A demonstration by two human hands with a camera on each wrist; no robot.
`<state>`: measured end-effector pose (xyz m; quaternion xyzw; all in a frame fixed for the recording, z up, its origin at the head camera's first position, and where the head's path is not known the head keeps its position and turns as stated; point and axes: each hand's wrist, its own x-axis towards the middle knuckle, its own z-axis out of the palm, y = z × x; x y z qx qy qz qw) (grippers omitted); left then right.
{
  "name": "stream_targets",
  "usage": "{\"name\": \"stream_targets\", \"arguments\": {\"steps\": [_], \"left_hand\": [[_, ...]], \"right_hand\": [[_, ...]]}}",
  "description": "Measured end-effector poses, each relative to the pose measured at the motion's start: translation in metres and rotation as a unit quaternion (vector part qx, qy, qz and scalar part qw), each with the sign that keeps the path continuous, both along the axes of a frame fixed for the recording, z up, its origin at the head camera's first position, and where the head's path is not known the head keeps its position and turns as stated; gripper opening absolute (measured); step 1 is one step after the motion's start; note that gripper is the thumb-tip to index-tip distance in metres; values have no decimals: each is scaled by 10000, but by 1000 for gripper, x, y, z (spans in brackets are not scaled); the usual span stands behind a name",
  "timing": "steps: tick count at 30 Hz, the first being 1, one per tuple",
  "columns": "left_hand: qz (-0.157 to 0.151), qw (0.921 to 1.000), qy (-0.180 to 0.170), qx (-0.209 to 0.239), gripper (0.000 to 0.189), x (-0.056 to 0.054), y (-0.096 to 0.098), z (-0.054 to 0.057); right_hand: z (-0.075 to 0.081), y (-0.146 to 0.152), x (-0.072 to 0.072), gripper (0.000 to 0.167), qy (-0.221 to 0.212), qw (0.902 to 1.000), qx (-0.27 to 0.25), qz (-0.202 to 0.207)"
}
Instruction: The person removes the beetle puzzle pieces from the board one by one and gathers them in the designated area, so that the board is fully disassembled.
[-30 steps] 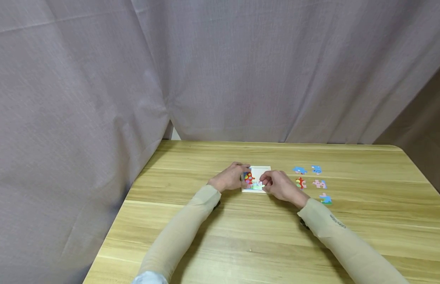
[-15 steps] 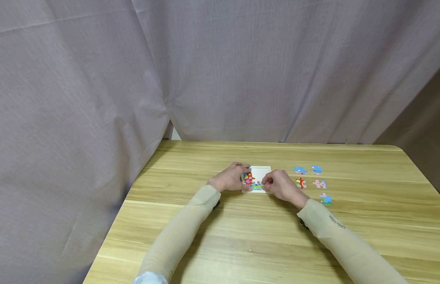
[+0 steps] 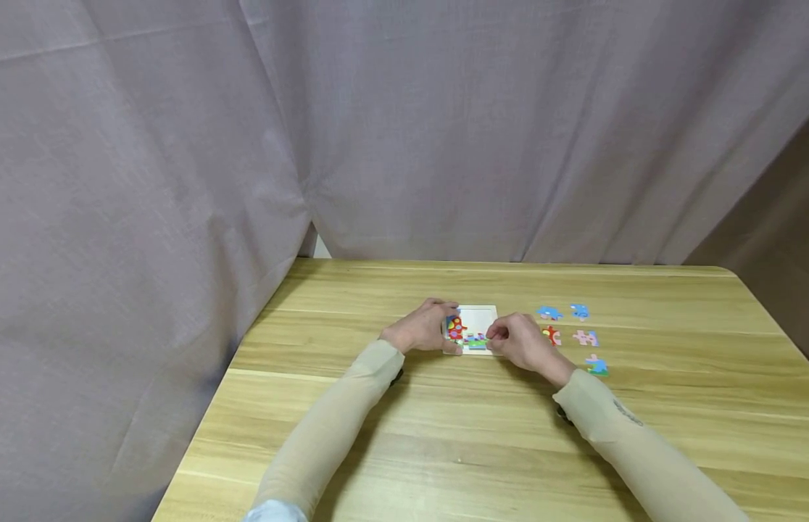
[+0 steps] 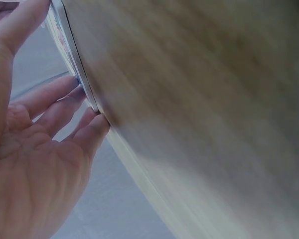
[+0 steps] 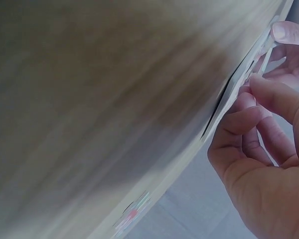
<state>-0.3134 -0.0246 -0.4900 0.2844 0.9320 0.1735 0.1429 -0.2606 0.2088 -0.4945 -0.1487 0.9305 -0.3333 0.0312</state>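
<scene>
A small white puzzle tray (image 3: 478,317) lies flat on the wooden table. My left hand (image 3: 420,326) holds its left side, thumb at the near edge and fingers at the far one. In the left wrist view, fingertips (image 4: 103,122) press the edge of the tray. A red spotted puzzle piece (image 3: 454,328) sits at the tray's left, partly covered by that hand. Along the near side is a green-bottomed puzzle piece (image 3: 475,341), whose right end my right hand (image 3: 520,342) pinches between thumb and index finger. The right wrist view shows this pinch (image 5: 251,92) close over the tray.
Several loose puzzle pieces lie right of the tray: two blue ones (image 3: 549,312) at the back, a red one (image 3: 552,336) partly behind my right hand, a pink one (image 3: 584,338) and a blue-green one (image 3: 597,365). A grey curtain (image 3: 417,145) hangs behind the table.
The green-bottomed piece has gone from raised and tilted to lying flatter at the tray's near side, shifting slightly right with my right hand. My left hand stays on the tray.
</scene>
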Motion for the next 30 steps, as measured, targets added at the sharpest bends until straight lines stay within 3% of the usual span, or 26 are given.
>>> {"name": "stream_targets", "arguments": {"steps": [14,30], "left_hand": [[-10,10000,-42,-60,82,0,1,-1],[55,10000,-33,34,83,1,1,-2]], "right_hand": [[5,31,16,7,4,9999,-111,-122],[7,68,40,6,27,9983,5,-574]]}}
